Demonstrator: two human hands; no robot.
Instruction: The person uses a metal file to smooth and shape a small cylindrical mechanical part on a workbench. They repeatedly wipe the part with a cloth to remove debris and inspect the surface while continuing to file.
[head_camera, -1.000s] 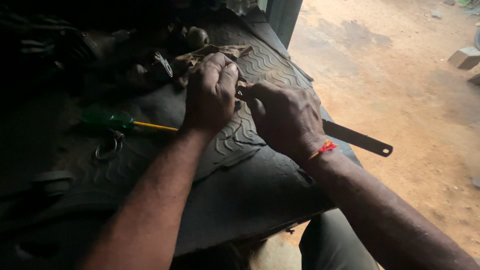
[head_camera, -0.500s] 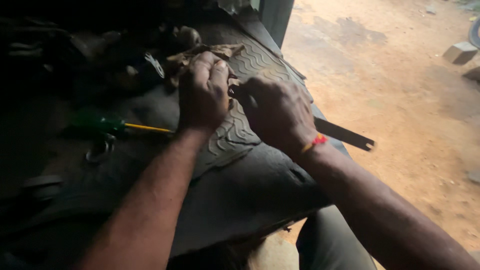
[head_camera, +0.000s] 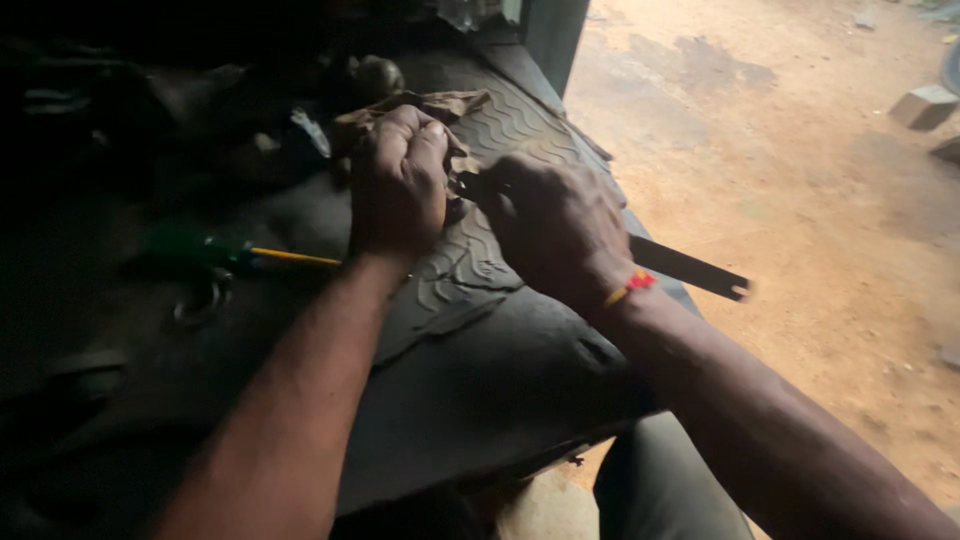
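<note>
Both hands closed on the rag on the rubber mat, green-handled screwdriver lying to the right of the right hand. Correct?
Not quite. The screwdriver lies left of the left hand, not beside the right hand, as the head view shows. Both hands are closed at the rag on the mat.

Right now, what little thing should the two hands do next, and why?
Probably keep the left hand clamped on the crumpled brown cloth while the right hand works at the small part between them. Both fists meet there, over the ribbed rubber mat; the part itself is too hidden to tell.
</note>
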